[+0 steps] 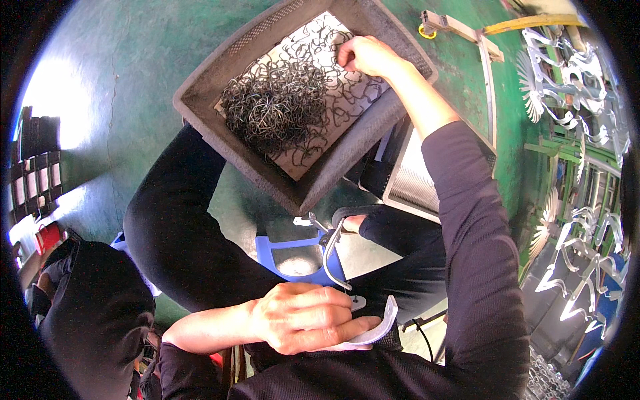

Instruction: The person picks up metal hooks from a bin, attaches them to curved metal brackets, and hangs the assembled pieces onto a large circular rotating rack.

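My left hand point(308, 319) is close to my body, its fingers wrapped round a curved, pale metal bracket point(388, 319). The bracket's bent end sticks out past my fingertips; the rest is partly hidden by the hand. Ahead of me, tilted, is a grey plastic bin point(193, 100). A tangled heap of thin, bent wire hooks point(273, 107) fills its left side, with more hooks strewn over a pale sheet point(293, 172). My right hand point(367, 55) reaches into the bin's far right part, fingers pinched together among the loose hooks. Whatever is between those fingertips is too small to make out.
Under the bin's right side is a ribbed metal tray point(417, 175). A blue plastic frame point(267, 253) and a curved metal rod point(327, 257) lie between my legs. Shiny metal parts point(580, 267) hang on racks at right. Another person's dark-clothed leg point(97, 320) is at lower left.
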`<state>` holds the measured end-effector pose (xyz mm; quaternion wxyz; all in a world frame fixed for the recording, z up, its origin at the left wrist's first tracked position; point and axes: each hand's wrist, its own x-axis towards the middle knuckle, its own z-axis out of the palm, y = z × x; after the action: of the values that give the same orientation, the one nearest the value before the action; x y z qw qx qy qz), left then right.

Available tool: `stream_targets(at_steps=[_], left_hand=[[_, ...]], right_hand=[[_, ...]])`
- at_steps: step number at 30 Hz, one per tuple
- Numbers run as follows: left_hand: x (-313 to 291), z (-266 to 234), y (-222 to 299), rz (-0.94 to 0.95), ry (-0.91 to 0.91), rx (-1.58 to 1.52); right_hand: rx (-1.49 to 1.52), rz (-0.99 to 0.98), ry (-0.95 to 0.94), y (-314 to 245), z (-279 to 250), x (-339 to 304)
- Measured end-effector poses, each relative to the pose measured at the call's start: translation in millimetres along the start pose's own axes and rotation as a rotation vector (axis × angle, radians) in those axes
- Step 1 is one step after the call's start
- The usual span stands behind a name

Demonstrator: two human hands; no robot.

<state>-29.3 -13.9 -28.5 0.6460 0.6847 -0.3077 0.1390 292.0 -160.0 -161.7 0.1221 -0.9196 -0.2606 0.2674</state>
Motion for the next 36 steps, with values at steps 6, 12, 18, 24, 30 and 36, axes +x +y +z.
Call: stream_targets(at_steps=[6,12,18,24,30,36], left_hand=[[0.6,0.8,-1.2,-0.003,0.017,0.008],[-2.1,0.5,-0.7,0.000,0.016,-0.004],[-2.7,-1.1,0.8,-0.001,0.012,0.004],[-2.8,-0.1,0.3,0.025,0.012,0.027],[-6.1,-0.4,-1.5,0.018,0.019,0.017],[-9.0,-4.1,0.1,0.007,0.021,0.025]], right_hand=[[-0.176,-0.195,-0.014,-20.0,17.6,5.3],[-0.351,-0.120,-0.009,-8.1,19.9,0.1],[0.693,0.128,-0.010,-5.8,7.4,-22.0],[1.175,0.115,-0.032,-9.7,5.0,-44.5],[1.041,0.092,0.050,-12.4,4.2,-49.2],[0.780,0.077,0.095,-8.7,15.8,-27.1]])
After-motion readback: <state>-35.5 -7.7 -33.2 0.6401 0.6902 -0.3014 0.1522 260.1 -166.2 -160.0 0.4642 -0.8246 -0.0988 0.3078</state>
